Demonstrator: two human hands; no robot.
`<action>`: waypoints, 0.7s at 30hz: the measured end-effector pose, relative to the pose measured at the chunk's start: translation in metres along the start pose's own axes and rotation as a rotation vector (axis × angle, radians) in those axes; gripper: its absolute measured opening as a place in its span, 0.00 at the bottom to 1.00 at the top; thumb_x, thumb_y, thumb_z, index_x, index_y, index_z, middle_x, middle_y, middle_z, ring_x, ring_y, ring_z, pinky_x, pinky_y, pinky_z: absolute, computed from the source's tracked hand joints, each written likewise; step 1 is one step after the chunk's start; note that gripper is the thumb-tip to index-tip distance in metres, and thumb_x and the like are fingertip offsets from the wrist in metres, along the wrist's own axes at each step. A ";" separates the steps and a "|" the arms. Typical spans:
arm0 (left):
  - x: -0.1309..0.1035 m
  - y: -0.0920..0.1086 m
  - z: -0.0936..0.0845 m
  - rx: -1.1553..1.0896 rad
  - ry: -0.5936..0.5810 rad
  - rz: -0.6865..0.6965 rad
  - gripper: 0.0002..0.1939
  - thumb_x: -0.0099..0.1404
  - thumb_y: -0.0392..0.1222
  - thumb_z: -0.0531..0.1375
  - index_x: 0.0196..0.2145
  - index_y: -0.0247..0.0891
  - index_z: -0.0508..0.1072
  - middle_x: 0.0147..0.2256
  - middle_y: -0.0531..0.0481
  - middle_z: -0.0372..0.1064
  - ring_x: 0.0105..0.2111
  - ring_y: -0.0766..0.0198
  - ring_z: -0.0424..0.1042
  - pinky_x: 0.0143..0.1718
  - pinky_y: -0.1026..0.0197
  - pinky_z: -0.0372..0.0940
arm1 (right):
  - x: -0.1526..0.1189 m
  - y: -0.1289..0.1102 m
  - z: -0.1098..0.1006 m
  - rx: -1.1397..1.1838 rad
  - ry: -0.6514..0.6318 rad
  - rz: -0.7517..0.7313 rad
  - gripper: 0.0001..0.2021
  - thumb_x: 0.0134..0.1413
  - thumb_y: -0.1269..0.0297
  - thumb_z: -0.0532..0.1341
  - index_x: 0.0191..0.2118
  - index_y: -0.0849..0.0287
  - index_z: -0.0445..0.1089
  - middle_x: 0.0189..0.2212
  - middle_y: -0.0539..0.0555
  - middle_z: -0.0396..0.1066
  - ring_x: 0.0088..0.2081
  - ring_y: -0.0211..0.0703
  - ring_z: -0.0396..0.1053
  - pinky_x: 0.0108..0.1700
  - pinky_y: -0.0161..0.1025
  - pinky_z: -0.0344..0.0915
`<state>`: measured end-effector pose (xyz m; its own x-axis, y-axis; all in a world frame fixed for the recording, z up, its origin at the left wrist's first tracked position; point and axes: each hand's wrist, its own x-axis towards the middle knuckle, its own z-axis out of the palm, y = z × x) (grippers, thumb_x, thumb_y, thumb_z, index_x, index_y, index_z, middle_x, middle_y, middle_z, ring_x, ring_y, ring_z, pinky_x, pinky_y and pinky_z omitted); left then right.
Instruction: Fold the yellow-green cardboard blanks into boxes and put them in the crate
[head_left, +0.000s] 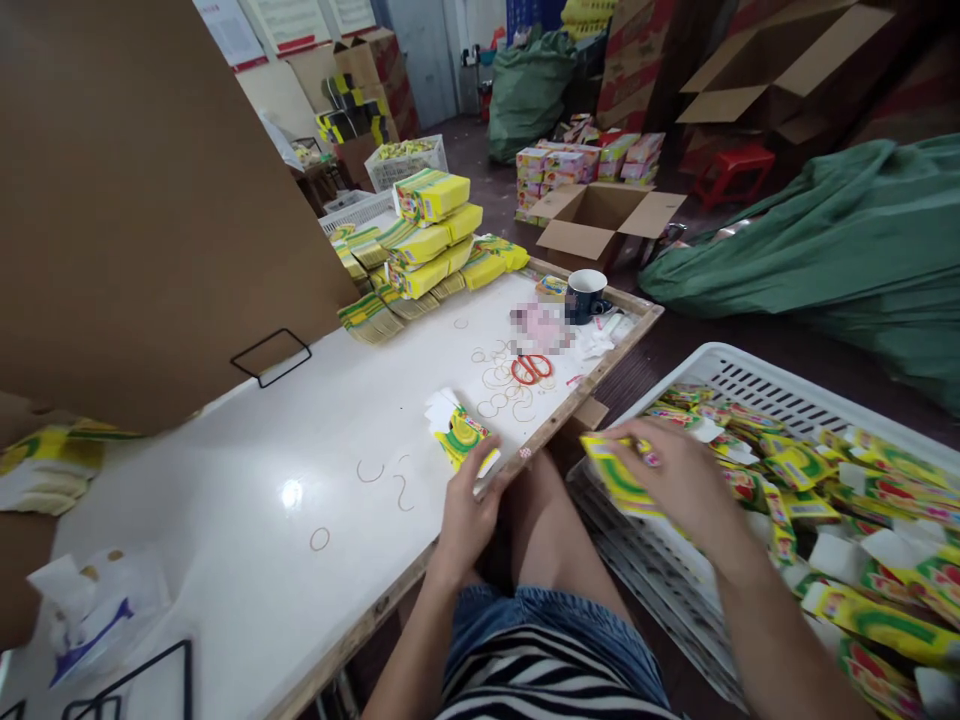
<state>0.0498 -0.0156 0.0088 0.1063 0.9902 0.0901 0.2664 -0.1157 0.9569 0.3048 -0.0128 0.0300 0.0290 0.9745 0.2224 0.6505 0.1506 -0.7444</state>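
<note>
My left hand (472,500) is closed on a small stack of yellow-green printed cartons (459,432) with white flaps standing up, at the near edge of the white table (247,490). My right hand (675,475) pinches a flat yellow-green carton (616,478) over the near side of a white plastic basket (709,365). Many similar small cartons (862,600) lie jumbled in that basket. Beyond my left hand are orange-handled scissors (532,369) among loose rubber bands (495,378).
Stacked bundles of yellow cartons (431,235) stand at the table's far side. A dark mug (585,298) sits near the far right corner. Large cardboard (165,180) rises along the left. Behind are an open box (604,215) and green sacks (840,225). A plastic bag (112,610) lies front left.
</note>
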 end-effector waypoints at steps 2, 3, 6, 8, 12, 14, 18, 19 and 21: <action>0.002 -0.014 -0.011 0.252 0.133 0.021 0.17 0.65 0.38 0.58 0.52 0.39 0.70 0.55 0.40 0.69 0.58 0.51 0.65 0.61 0.43 0.56 | 0.000 0.008 -0.016 -0.229 0.084 -0.005 0.11 0.57 0.57 0.58 0.34 0.57 0.75 0.35 0.58 0.74 0.41 0.55 0.69 0.47 0.51 0.63; 0.003 -0.021 -0.016 0.338 0.163 0.023 0.16 0.64 0.37 0.57 0.50 0.38 0.72 0.55 0.39 0.69 0.59 0.50 0.65 0.62 0.41 0.55 | 0.002 0.009 -0.013 -0.243 0.064 -0.013 0.11 0.57 0.57 0.58 0.35 0.57 0.75 0.36 0.58 0.75 0.41 0.55 0.70 0.47 0.50 0.64; 0.002 -0.041 -0.023 0.478 0.129 0.009 0.14 0.64 0.35 0.57 0.46 0.38 0.75 0.54 0.40 0.70 0.58 0.49 0.66 0.63 0.39 0.53 | 0.016 -0.003 0.033 -0.013 -0.162 -0.039 0.11 0.60 0.62 0.57 0.39 0.57 0.76 0.39 0.56 0.76 0.40 0.48 0.72 0.45 0.43 0.66; 0.001 -0.050 -0.023 0.511 0.096 -0.004 0.14 0.63 0.33 0.57 0.45 0.40 0.76 0.55 0.41 0.70 0.58 0.50 0.66 0.64 0.38 0.51 | 0.030 -0.019 0.081 0.071 -0.213 -0.004 0.09 0.59 0.65 0.58 0.41 0.58 0.75 0.40 0.57 0.76 0.43 0.48 0.72 0.48 0.42 0.65; -0.002 -0.056 -0.022 0.504 0.073 -0.008 0.16 0.63 0.31 0.55 0.46 0.41 0.76 0.55 0.41 0.70 0.59 0.51 0.65 0.64 0.37 0.50 | 0.052 -0.041 0.153 0.124 -0.197 0.125 0.08 0.49 0.71 0.66 0.37 0.60 0.75 0.38 0.60 0.76 0.46 0.52 0.71 0.50 0.44 0.63; -0.003 -0.054 -0.023 0.471 0.069 -0.012 0.16 0.62 0.30 0.55 0.44 0.41 0.77 0.54 0.42 0.71 0.59 0.51 0.65 0.64 0.37 0.48 | 0.056 -0.041 0.165 0.173 -0.189 0.140 0.06 0.47 0.74 0.66 0.34 0.59 0.74 0.34 0.59 0.76 0.42 0.50 0.72 0.47 0.43 0.64; -0.007 -0.045 -0.026 0.255 0.259 0.027 0.12 0.64 0.36 0.58 0.44 0.40 0.76 0.50 0.43 0.74 0.55 0.52 0.69 0.64 0.40 0.51 | 0.050 -0.030 0.160 0.325 -0.181 0.155 0.02 0.52 0.69 0.62 0.33 0.60 0.71 0.31 0.55 0.76 0.34 0.44 0.73 0.38 0.39 0.67; -0.008 -0.042 -0.027 0.156 0.357 0.035 0.13 0.64 0.39 0.59 0.46 0.40 0.75 0.51 0.42 0.73 0.55 0.53 0.70 0.63 0.42 0.54 | 0.046 -0.028 0.156 0.376 -0.181 0.159 0.04 0.54 0.65 0.61 0.34 0.60 0.71 0.30 0.55 0.76 0.32 0.43 0.73 0.36 0.38 0.68; -0.006 -0.034 -0.028 -0.082 0.497 0.012 0.17 0.64 0.45 0.61 0.49 0.40 0.73 0.51 0.42 0.73 0.54 0.55 0.70 0.59 0.48 0.61 | 0.035 -0.024 0.148 0.563 -0.192 0.179 0.10 0.54 0.58 0.62 0.37 0.60 0.70 0.30 0.54 0.76 0.31 0.43 0.74 0.34 0.38 0.69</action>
<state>0.0130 -0.0157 -0.0168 -0.3658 0.9084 0.2024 0.1895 -0.1403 0.9718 0.1773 0.0422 -0.0374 -0.0706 0.9974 -0.0153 0.1468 -0.0048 -0.9891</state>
